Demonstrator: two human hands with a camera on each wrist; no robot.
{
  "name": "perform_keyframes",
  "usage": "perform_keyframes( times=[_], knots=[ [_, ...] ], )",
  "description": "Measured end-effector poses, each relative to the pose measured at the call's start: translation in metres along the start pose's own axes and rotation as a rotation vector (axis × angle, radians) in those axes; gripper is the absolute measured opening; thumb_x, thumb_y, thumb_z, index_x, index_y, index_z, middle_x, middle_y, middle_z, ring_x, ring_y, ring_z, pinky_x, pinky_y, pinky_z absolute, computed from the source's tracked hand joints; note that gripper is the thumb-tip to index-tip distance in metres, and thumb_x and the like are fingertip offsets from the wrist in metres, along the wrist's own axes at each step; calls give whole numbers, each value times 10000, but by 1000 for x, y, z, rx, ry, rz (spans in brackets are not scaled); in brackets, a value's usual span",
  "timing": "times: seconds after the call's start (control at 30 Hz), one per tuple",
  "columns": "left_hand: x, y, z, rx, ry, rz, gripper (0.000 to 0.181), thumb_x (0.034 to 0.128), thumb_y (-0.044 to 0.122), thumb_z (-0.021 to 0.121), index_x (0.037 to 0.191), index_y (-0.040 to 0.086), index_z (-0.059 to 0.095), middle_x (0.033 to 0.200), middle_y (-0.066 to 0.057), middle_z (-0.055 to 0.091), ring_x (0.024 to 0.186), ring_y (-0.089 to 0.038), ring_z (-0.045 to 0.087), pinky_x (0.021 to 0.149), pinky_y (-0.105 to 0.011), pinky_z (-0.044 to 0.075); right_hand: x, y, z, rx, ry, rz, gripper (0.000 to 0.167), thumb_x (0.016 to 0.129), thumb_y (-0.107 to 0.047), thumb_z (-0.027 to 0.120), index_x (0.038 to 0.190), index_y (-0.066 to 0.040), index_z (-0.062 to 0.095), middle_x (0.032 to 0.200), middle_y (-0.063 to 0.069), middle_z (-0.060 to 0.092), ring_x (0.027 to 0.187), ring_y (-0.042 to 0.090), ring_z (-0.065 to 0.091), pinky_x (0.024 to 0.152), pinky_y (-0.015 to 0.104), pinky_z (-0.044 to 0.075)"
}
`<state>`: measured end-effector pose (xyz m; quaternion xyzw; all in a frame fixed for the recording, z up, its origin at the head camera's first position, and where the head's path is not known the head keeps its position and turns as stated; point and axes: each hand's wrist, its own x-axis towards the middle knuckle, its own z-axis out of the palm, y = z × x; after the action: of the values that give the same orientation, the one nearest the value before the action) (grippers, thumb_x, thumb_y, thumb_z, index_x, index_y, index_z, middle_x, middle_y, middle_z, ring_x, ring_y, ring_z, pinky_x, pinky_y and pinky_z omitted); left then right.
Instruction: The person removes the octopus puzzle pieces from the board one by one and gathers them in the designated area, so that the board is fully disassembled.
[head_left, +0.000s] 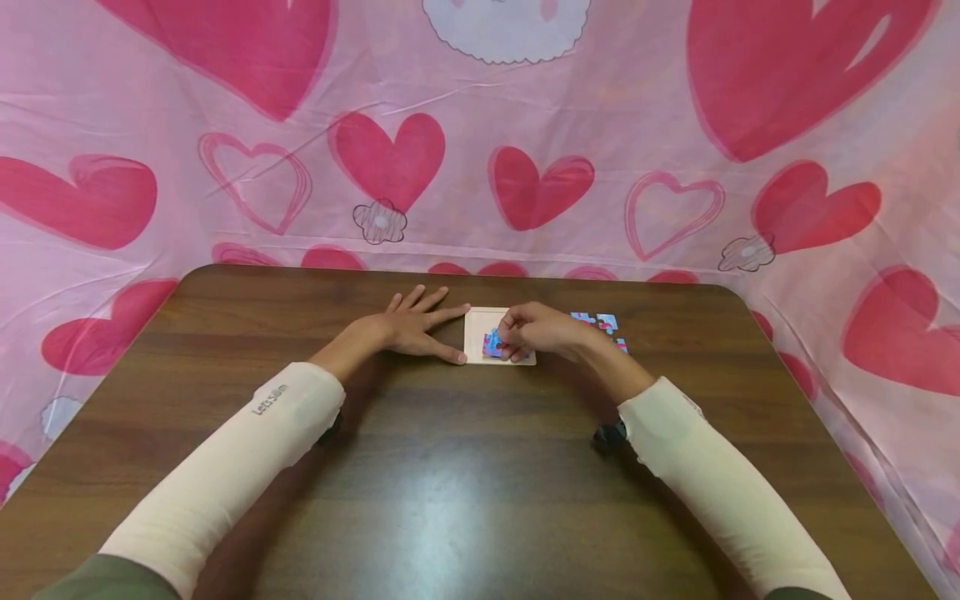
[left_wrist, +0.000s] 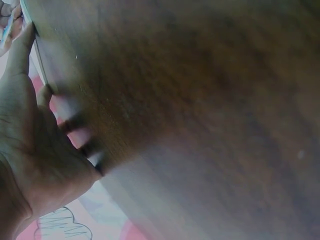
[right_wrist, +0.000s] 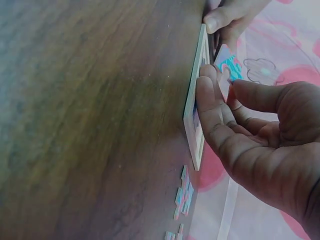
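Note:
A pale wooden puzzle tray (head_left: 474, 325) lies flat near the table's far edge. My left hand (head_left: 408, 327) rests beside it with fingers spread, thumb and index fingertips touching its left edge. Over the tray, my right hand (head_left: 546, 330) pinches a blue and pink jigsaw piece (right_wrist: 229, 64) between thumb and fingers. The piece is tilted up off the tray in the right wrist view, and two of the fingertips reach down to the tray. Blue and pink colour shows in the tray's lower part, partly hidden by the right hand.
Several loose jigsaw pieces (head_left: 606, 322) lie on the table right of the tray, partly behind the right forearm. The brown wooden table (head_left: 450, 483) stretches toward me. A pink cloth with hearts (head_left: 465, 100) hangs behind it and along its sides.

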<state>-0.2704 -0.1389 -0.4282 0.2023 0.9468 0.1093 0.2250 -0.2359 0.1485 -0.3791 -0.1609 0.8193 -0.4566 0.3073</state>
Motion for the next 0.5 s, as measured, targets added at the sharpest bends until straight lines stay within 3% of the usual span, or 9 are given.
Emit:
perform_keyframes(
  times=[0.5],
  knots=[
    [2, 0, 1, -4, 0, -12, 1167, 794, 1044, 621, 1746, 640, 80, 1912, 103, -170, 1767, -326, -256, 1402, -662, -168, -15, 10, -6, 152, 67, -47, 96, 1140, -11, 559, 1187, 68, 588, 1007, 148, 762, 949, 213, 840, 844, 325, 691]
  ],
)
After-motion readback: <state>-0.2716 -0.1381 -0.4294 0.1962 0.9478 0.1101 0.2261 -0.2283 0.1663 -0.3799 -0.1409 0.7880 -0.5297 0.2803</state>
